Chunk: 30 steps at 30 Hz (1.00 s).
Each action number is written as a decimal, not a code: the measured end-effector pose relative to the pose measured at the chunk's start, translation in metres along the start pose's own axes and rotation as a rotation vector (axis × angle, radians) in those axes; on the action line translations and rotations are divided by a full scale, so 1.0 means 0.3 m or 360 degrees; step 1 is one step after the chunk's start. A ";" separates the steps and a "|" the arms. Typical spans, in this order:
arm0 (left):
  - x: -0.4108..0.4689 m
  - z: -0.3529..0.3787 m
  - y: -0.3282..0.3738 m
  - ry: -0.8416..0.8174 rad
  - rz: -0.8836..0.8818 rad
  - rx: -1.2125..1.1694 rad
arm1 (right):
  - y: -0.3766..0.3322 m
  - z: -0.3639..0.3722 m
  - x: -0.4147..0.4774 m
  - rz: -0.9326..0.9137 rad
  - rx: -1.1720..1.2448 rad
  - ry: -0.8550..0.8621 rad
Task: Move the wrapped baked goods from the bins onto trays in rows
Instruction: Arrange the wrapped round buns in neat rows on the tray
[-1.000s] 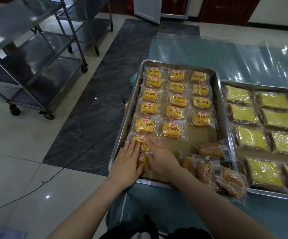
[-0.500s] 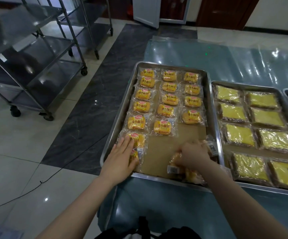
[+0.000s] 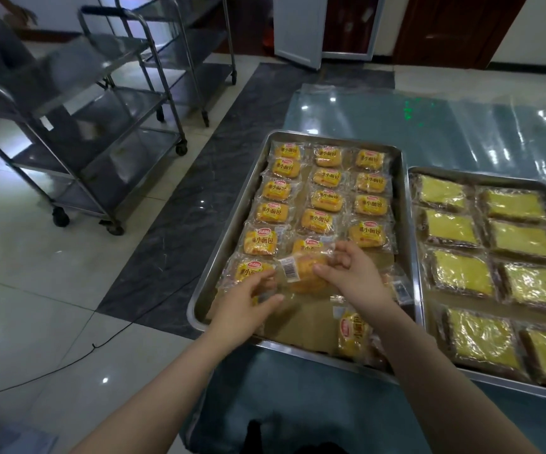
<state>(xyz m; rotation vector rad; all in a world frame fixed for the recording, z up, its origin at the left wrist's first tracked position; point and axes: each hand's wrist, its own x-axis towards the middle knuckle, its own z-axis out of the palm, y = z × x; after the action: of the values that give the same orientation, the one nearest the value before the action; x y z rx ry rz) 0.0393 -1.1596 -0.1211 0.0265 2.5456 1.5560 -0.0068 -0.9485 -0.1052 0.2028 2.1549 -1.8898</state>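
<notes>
"Right hand (image 3: 353,276) first — what's it doing?"
"I see its fingers pinching one wrapped bun (image 3: 304,273), barcode up, just above the tray (image 3: 230,224). My left hand (image 3: 245,299) pinches the wrapper's other end."
"And the other buns (image 3: 317,221)?"
"Lying in three rows on that tray — farther back."

Dim overhead light; glare spots on floor (image 3: 68,290) and table film (image 3: 461,126); wide-angle bowing; blurred upper-left corner

Wheeled steel cart (image 3: 108,152), black floor cable (image 3: 94,346), white door (image 3: 297,27)
</notes>
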 end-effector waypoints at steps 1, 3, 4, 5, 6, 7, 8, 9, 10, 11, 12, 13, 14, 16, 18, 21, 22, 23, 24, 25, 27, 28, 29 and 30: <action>0.004 0.004 0.014 0.0052 -0.0025 -0.0135 | -0.001 0.014 -0.001 -0.0006 0.0015 -0.0068; 0.015 0.005 0.034 0.0202 -0.0040 -0.0231 | 0.002 0.039 -0.006 -0.0029 0.0032 -0.0153; 0.018 0.002 0.036 0.0272 -0.0073 -0.0279 | 0.006 0.048 -0.008 -0.0040 0.0090 -0.0170; 0.019 -0.002 0.034 0.0326 -0.0123 -0.0341 | 0.010 0.053 -0.009 -0.0045 0.0191 -0.0184; 0.020 -0.006 0.028 0.0369 -0.0176 -0.0382 | 0.016 0.052 -0.010 -0.0040 0.0300 -0.0203; 0.019 -0.011 0.020 0.0401 -0.0215 -0.0404 | 0.021 0.049 -0.011 -0.0032 0.0379 -0.0227; 0.016 -0.014 0.012 0.0421 -0.0237 -0.0410 | 0.026 0.044 -0.013 -0.0020 0.0406 -0.0251; 0.012 -0.017 0.007 0.0433 -0.0241 -0.0417 | 0.031 0.040 -0.014 -0.0013 0.0392 -0.0278; 0.009 -0.019 0.002 0.0436 -0.0237 -0.0420 | 0.035 0.037 -0.019 -0.0019 0.0362 -0.0310; 0.006 -0.019 0.001 0.0436 -0.0233 -0.0421 | 0.039 0.037 -0.022 -0.0035 0.0331 -0.0340; 0.006 -0.019 0.000 0.0443 -0.0236 -0.0426 | 0.041 0.040 -0.027 -0.0052 0.0312 -0.0361; 0.007 -0.019 0.000 0.0458 -0.0250 -0.0436 | 0.042 0.044 -0.030 -0.0061 0.0299 -0.0365; 0.010 -0.022 -0.001 0.0482 -0.0280 -0.0435 | 0.044 0.046 -0.032 -0.0058 0.0288 -0.0354; 0.013 -0.028 -0.004 0.0502 -0.0344 -0.0447 | 0.052 0.045 -0.031 -0.0052 0.0217 -0.0301; 0.013 -0.029 -0.011 0.0458 -0.0413 -0.0549 | 0.064 0.042 -0.027 -0.0048 0.0082 -0.0250; 0.008 -0.023 -0.008 0.0356 -0.0533 -0.0740 | 0.078 0.043 -0.033 -0.0040 -0.0070 -0.0175; 0.006 -0.022 -0.006 0.0339 -0.0562 -0.0825 | 0.080 0.043 -0.036 -0.0038 -0.0097 -0.0163; 0.006 -0.022 -0.006 0.0324 -0.0581 -0.0903 | 0.080 0.043 -0.039 -0.0035 -0.0108 -0.0160; 0.005 -0.022 -0.006 0.0299 -0.0584 -0.0963 | 0.082 0.042 -0.040 -0.0024 -0.0106 -0.0170; 0.001 -0.022 -0.002 0.0257 -0.0568 -0.1006 | 0.082 0.040 -0.042 -0.0006 -0.0084 -0.0192; -0.008 -0.024 0.001 0.0168 -0.0501 -0.0946 | 0.081 0.036 -0.048 0.0051 -0.0052 -0.0243; -0.010 -0.024 0.000 0.0145 -0.0464 -0.0856 | 0.084 0.035 -0.051 0.0061 -0.0055 -0.0252; -0.009 -0.024 0.001 0.0144 -0.0431 -0.0774 | 0.083 0.036 -0.053 0.0052 -0.0042 -0.0238; -0.005 -0.025 0.002 0.0153 -0.0402 -0.0728 | 0.084 0.036 -0.053 0.0034 -0.0004 -0.0198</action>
<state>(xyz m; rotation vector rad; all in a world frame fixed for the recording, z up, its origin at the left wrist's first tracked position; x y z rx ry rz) 0.0396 -1.1660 -0.1172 -0.4138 2.0897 2.0207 0.0165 -0.9546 -0.1257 0.1043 2.0652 -1.8375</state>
